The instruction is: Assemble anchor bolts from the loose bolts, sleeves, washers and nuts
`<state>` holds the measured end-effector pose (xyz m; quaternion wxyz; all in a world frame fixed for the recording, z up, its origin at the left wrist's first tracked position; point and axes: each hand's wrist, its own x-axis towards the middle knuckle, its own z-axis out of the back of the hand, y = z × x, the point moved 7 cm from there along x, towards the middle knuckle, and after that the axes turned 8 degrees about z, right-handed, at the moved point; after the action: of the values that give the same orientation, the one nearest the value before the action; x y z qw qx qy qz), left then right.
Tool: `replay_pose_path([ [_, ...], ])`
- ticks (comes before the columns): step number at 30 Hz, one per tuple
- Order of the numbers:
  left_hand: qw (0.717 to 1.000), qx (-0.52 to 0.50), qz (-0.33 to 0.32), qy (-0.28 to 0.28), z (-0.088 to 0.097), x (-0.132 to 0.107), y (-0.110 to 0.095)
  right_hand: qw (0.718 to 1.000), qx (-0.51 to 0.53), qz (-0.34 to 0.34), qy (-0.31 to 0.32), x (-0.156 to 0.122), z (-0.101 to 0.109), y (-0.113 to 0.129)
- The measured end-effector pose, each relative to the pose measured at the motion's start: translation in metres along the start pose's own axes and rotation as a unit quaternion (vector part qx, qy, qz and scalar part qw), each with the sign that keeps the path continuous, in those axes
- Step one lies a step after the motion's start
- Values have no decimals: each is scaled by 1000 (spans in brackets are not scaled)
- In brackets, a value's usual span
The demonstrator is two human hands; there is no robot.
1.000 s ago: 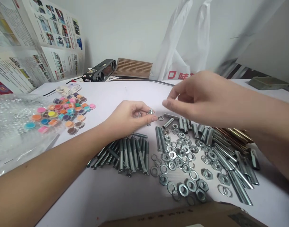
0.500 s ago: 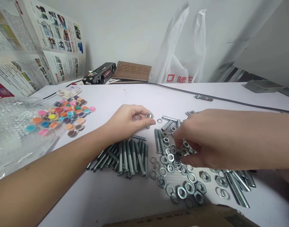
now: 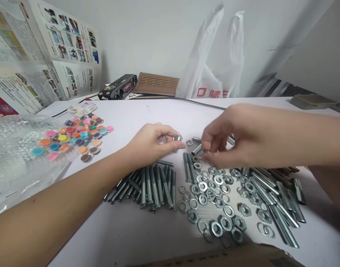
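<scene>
My left grip (image 3: pixel 153 143) pinched a shiny metal fitting (image 3: pixel 178 137); my right grip (image 3: pixel 236 135), drawn nearly together, held a small metal piece (image 3: pixel 206 151) near loose nuts (image 3: pixel 243 225).

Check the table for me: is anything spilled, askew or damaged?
Coloured caps lie loosely scattered by the clear plastic wrapping, perhaps spilled. In the bolt pile, one bolt lies crosswise over its neighbours. No damage stands out.
</scene>
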<state>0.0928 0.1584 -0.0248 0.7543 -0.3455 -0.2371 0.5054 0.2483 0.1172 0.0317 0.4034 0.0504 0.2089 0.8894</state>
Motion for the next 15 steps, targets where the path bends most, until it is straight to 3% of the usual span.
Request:
replay_pose_path([
  [6,1000,6,-25,17,-2,-1,-6,986,35,65,-150,21,8,14],
  [15,999,-5,-20,36,-3,0,-2,971,19,146,-190,27,-5,17],
])
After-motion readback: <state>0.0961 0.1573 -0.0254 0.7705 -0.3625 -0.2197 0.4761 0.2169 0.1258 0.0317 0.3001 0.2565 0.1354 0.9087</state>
